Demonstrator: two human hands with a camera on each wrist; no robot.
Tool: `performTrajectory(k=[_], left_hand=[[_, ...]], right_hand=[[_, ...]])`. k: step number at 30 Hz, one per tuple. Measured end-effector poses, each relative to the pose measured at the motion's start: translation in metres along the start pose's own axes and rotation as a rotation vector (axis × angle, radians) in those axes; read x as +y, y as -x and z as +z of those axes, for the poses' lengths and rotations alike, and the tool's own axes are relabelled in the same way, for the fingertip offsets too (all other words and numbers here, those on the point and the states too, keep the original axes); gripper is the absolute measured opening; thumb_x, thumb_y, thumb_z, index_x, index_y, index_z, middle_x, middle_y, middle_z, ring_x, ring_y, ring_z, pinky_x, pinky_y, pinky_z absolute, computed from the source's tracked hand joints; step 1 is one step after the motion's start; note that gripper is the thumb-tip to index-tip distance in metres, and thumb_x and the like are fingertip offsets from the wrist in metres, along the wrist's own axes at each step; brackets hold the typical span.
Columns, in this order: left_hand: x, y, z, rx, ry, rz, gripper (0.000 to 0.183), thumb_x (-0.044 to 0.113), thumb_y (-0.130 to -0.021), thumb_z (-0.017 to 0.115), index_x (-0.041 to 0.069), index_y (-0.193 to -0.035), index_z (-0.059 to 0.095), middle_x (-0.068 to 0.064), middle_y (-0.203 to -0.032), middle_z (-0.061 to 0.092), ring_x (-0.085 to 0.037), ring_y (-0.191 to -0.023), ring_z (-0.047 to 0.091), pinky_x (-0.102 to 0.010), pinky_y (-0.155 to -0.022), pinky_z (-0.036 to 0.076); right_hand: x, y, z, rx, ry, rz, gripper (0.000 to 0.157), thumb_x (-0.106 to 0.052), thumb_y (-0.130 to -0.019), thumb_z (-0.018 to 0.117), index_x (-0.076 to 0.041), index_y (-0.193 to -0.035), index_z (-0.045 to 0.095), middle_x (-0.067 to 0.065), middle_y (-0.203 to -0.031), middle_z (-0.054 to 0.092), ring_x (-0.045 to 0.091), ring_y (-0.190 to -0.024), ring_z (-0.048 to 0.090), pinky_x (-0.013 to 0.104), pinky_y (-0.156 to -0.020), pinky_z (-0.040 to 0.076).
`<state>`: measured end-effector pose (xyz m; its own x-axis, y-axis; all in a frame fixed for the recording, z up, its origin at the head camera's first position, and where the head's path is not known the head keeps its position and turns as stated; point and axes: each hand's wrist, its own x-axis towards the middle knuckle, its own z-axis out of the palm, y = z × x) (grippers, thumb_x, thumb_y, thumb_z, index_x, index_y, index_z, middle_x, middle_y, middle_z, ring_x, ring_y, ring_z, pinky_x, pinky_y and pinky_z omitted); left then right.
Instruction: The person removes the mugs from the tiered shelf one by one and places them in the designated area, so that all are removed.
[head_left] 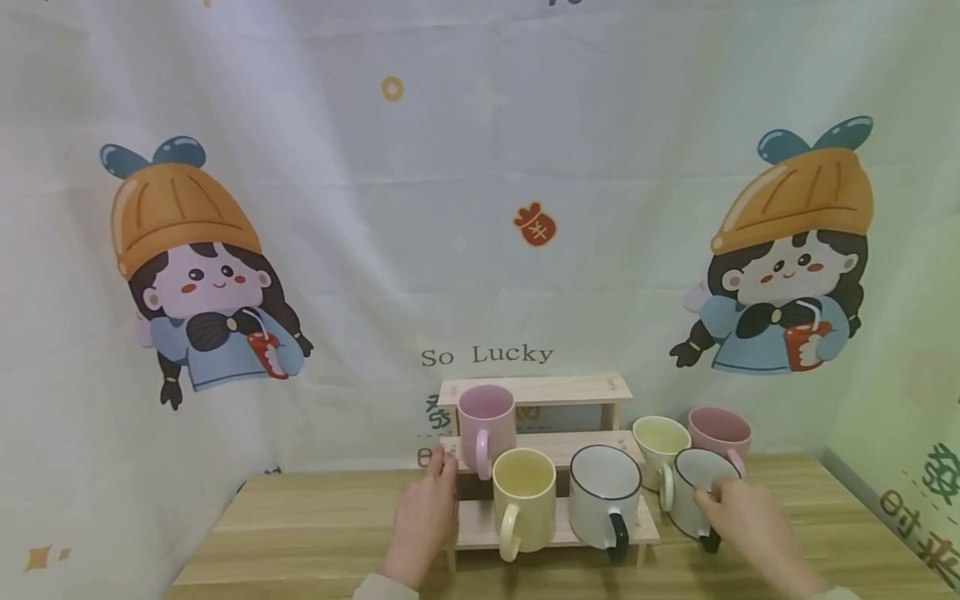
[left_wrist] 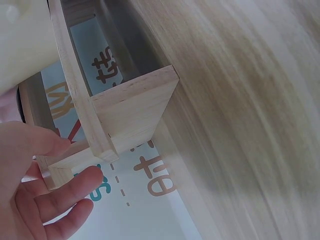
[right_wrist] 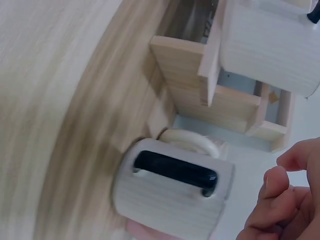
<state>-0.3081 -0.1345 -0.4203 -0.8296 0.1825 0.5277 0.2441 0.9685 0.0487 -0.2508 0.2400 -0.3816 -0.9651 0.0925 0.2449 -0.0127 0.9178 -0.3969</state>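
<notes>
My left hand (head_left: 426, 517) is at the left end of a three-tier wooden rack (head_left: 551, 390), thumb and fingers around the end of a board (left_wrist: 62, 172). On the rack stand a pink mug (head_left: 486, 429) on the middle tier, and a yellow mug (head_left: 523, 500) and a white black-rimmed mug (head_left: 603, 496) on the lowest. My right hand (head_left: 742, 521), fingers loosely curled and holding nothing, is close to another white mug (head_left: 690, 504) on the table. That mug's black handle (right_wrist: 175, 170) faces the right wrist camera, and the fingertips show apart from its rim there.
Behind the white mug on the table stand a pale yellow mug (head_left: 660, 446) and a darker pink mug (head_left: 720, 429). A printed cloth (head_left: 480, 275) hangs behind the wood-grain table (head_left: 300, 533) and along its sides. The rack's top tier bears no mug.
</notes>
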Motion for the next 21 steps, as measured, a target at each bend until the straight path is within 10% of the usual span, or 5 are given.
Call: performTrajectory(k=[10, 13, 17, 21], left_hand=[[0.001, -0.003, -0.005, -0.027, -0.01, -0.012, 0.051, 0.008, -0.076, 0.07, 0.002, -0.124, 0.054, -0.02, -0.136, 0.053, -0.015, -0.044, 0.041, -0.026, -0.039, 0.038], [0.0, -0.003, -0.004, -0.025, -0.016, -0.011, 0.05, 0.009, -0.076, 0.07, 0.003, -0.123, 0.055, -0.019, -0.135, 0.054, -0.017, -0.044, 0.043, -0.027, -0.039, 0.039], [0.001, -0.003, -0.003, -0.029, -0.013, -0.009, 0.049, 0.009, -0.076, 0.07, 0.003, -0.123, 0.055, -0.019, -0.135, 0.054, -0.017, -0.045, 0.044, -0.028, -0.039, 0.039], [0.002, -0.001, -0.002, -0.048, -0.005, -0.014, 0.05, 0.01, -0.077, 0.07, 0.003, -0.124, 0.055, -0.019, -0.136, 0.053, -0.018, -0.046, 0.045, -0.028, -0.039, 0.04]], right_hand=[[-0.023, -0.006, -0.015, 0.066, 0.013, -0.109, 0.039, -0.021, -0.089, 0.055, -0.013, -0.054, 0.041, -0.005, -0.048, 0.036, 0.012, -0.046, 0.036, 0.029, -0.05, 0.03], [-0.029, -0.006, -0.017, 0.058, 0.029, -0.129, 0.04, -0.021, -0.09, 0.054, -0.013, -0.053, 0.042, -0.005, -0.047, 0.036, 0.012, -0.047, 0.036, 0.041, -0.072, 0.047], [-0.037, -0.007, -0.019, 0.032, 0.026, -0.128, 0.04, -0.024, -0.092, 0.054, -0.012, -0.055, 0.044, -0.004, -0.048, 0.037, 0.013, -0.048, 0.037, 0.061, -0.1, 0.035], [-0.044, -0.007, -0.019, 0.064, 0.006, -0.134, 0.04, -0.023, -0.09, 0.056, -0.013, -0.053, 0.045, -0.005, -0.047, 0.038, 0.013, -0.049, 0.037, 0.04, -0.065, 0.043]])
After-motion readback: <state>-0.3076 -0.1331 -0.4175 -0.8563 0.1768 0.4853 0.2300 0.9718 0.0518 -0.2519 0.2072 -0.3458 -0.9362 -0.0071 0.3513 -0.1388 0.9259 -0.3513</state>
